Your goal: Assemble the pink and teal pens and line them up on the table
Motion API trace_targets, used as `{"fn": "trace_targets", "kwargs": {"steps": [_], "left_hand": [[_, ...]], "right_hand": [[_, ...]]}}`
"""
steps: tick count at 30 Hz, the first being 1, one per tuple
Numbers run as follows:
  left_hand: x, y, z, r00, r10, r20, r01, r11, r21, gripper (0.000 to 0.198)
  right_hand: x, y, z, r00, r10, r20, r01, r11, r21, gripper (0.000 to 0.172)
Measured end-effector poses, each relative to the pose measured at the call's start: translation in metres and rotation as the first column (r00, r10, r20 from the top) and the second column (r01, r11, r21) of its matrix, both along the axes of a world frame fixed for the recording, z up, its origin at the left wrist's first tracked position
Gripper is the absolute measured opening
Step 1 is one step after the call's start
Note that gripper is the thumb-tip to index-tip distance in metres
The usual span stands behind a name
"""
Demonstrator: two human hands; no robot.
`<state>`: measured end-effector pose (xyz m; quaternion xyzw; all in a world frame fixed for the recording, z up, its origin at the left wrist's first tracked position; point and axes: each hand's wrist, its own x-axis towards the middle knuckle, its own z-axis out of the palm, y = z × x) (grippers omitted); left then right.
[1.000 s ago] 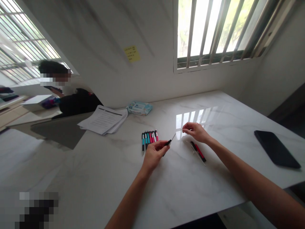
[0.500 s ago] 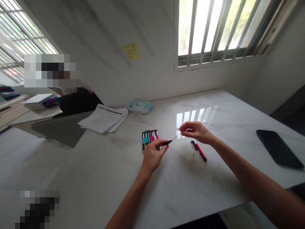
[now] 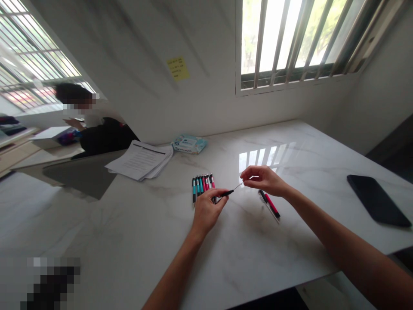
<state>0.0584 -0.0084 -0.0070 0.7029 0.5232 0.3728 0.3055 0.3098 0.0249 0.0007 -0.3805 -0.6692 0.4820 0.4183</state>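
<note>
My left hand (image 3: 206,211) is closed in a pinch around a black pen part (image 3: 227,193), with a thin pale rod (image 3: 238,186) sticking out of it toward the upper right. My right hand (image 3: 263,178) has thumb and forefinger together at the tip of that rod; whatever they pinch is too small to make out. Behind my left hand lies a row of several pens (image 3: 202,184), blue ones on the left and red on the right, partly covered by the hand. Below my right hand rest a red and black pen part (image 3: 272,205) and a thin pale stick (image 3: 271,211).
A dark phone-like slab (image 3: 377,200) lies on the marble-patterned table (image 3: 129,249) at right. Near the wall are a stack of printed papers (image 3: 142,160) and a blue wipes packet (image 3: 189,144). Another person (image 3: 97,125) sits beyond at left. A yellow note (image 3: 177,69) is on the wall.
My right hand has moved slightly left and down, bringing its fingertips to the end of the rod. My left hand has hardly moved.
</note>
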Motion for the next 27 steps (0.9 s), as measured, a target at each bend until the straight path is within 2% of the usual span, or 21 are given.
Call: {"fn": "trace_targets", "kwargs": {"steps": [8,17,22,27], "left_hand": [[0.0,0.001,-0.001,1.0,-0.001,0.005,0.001,1.0,0.01,0.018],[0.003,-0.003,0.004,0.998,-0.066,-0.012,0.066,0.998,0.016,0.017],[0.006,-0.005,0.002,0.994,-0.108,0.019,0.108,0.994,0.007,0.018],[0.006,-0.005,0.0,0.993,-0.12,0.015,0.12,0.993,0.004,0.02]], "right_hand": [[0.006,0.003,-0.001,0.999,0.002,0.033,-0.003,1.0,0.02,0.026],[-0.012,-0.004,-0.008,0.995,0.06,0.081,-0.063,0.997,0.038,0.021],[-0.024,-0.012,-0.01,0.99,0.088,0.111,-0.097,0.992,0.082,0.03],[-0.03,-0.016,-0.008,0.992,0.068,0.106,-0.081,0.989,0.124,0.017]]}}
